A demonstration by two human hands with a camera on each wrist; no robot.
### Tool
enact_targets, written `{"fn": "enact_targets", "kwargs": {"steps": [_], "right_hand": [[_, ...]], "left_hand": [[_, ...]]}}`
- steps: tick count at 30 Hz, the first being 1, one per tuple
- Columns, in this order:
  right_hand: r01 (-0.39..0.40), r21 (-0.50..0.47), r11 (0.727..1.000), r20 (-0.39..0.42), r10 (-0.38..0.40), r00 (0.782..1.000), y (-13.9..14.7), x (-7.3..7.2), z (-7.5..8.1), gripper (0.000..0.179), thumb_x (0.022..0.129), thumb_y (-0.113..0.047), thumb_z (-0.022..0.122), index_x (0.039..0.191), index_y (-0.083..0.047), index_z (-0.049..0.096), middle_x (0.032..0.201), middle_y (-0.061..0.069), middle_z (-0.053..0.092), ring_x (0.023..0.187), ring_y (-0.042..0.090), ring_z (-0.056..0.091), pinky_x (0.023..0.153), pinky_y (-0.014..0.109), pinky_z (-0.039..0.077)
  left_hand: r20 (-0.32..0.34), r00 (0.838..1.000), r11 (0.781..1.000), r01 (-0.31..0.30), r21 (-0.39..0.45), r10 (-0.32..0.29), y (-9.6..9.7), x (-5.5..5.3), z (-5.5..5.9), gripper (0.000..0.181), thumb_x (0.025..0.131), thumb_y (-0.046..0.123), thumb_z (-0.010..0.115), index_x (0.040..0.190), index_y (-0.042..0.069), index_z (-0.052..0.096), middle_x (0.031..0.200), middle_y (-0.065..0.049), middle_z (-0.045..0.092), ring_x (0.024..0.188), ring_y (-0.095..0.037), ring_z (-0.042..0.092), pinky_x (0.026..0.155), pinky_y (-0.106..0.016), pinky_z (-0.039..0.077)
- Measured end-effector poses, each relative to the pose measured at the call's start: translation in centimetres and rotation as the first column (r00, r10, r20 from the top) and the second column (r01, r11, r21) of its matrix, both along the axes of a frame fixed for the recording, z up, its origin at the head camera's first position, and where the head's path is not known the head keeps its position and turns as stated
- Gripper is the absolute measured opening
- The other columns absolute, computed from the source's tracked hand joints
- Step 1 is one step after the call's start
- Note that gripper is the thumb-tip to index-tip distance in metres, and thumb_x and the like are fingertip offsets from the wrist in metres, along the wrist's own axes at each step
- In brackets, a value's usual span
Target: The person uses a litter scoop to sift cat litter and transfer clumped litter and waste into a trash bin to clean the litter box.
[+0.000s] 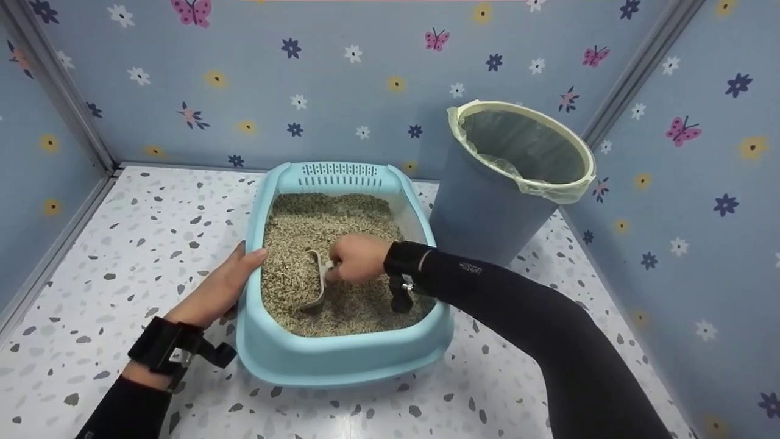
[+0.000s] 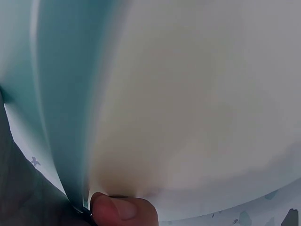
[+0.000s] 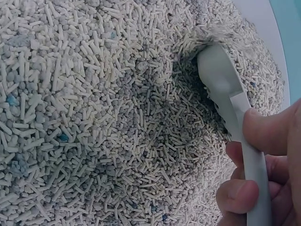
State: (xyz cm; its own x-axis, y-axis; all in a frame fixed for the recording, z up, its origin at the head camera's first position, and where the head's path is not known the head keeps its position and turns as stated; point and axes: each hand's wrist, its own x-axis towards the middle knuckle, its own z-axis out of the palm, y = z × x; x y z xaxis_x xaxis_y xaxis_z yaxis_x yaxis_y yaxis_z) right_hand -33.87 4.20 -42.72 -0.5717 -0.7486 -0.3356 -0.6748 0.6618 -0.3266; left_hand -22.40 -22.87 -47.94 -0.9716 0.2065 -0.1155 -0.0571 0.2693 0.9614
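Observation:
A light blue litter box (image 1: 341,360) filled with pellet litter (image 1: 292,231) stands on the floor. My left hand (image 1: 222,283) grips its left rim, thumb over the top edge and fingers outside, mostly hidden. In the left wrist view the thumb (image 2: 124,210) shows below the blurred box wall. My right hand (image 1: 359,259) is over the middle of the litter, holding a pale litter scoop (image 1: 321,277) by its handle. The right wrist view shows fingers and thumb (image 3: 268,129) curled round that handle. The blade of the scoop (image 3: 218,70) is tilted and partly sunk in the litter.
A blue-grey bin (image 1: 487,213) with a translucent liner (image 1: 554,194) over its rim stands open behind the box on the right. Flower-patterned panels (image 1: 341,79) enclose the back and both sides. The floor (image 1: 152,244) is white with grey specks.

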Motion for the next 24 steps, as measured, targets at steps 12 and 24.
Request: {"fn": "enact_targets", "kwargs": {"steps": [12, 24], "right_hand": [[0.101, -0.062, 0.993, -0.043, -0.103, 0.994, -0.1, -1.1, -0.1, 0.045, 0.111, -0.037, 0.072, 0.076, -0.020, 0.049, 0.070, -0.004, 0.038, 0.060, 0.013, 0.034, 0.061, 0.030, 0.028], [0.096, -0.107, 0.990, 0.021, -0.094, 0.995, 0.1, -2.0, -0.2, 0.053, 0.108, -0.033, 0.076, 0.070, -0.020, 0.043, 0.066, -0.007, 0.035, 0.056, 0.010, 0.030, 0.057, 0.027, 0.027]], "left_hand": [[0.006, 1.000, 1.000, -0.001, 0.024, 0.001, 0.1, 0.0, 0.2, 0.081, 0.116, 0.061, 0.043, 0.179, 0.024, 0.008, 0.071, -0.008, 0.052, 0.042, -0.011, 0.039, 0.035, -0.028, 0.037], [0.015, 1.000, 1.000, -0.009, 0.001, 0.009, 0.0, 0.0, -0.1, 0.080, 0.116, 0.061, 0.041, 0.179, 0.023, 0.010, 0.071, -0.010, 0.057, 0.042, -0.012, 0.039, 0.035, -0.028, 0.037]]}}
